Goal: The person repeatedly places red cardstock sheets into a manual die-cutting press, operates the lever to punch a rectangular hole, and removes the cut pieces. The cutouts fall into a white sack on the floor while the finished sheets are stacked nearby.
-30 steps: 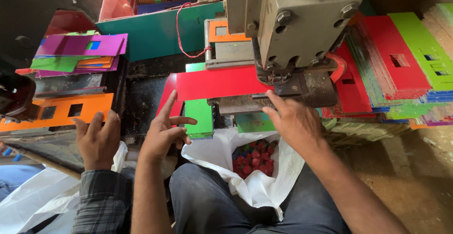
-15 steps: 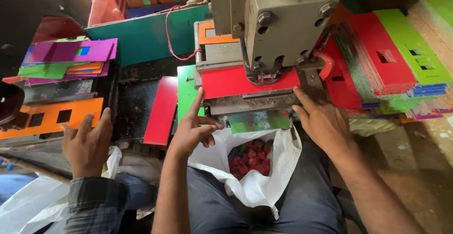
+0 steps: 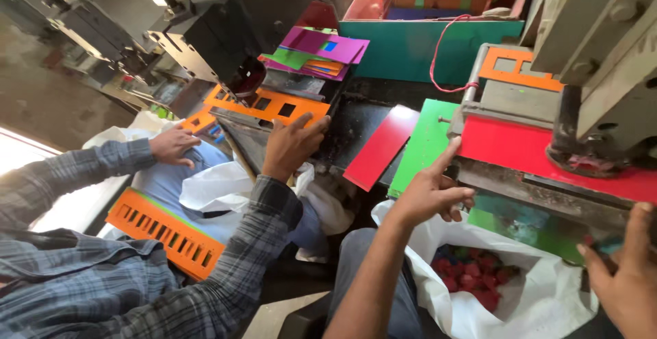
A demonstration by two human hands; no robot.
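Around me: dark machinery (image 3: 171, 24), a teal panel (image 3: 410, 48) ahead, daylight (image 3: 20, 161) flooding in at my left.

A dark, grimy machine bench (image 3: 356, 116) carries the lot — a loose red sheet (image 3: 380, 146) beside a green sheet (image 3: 421, 144), an orange punched strip (image 3: 270, 105), and a fanned stack of purple sheets (image 3: 318, 50) further back.

Left hand (image 3: 428, 192) touches red sheet (image 3: 540, 154) under punch press (image 3: 602, 72).
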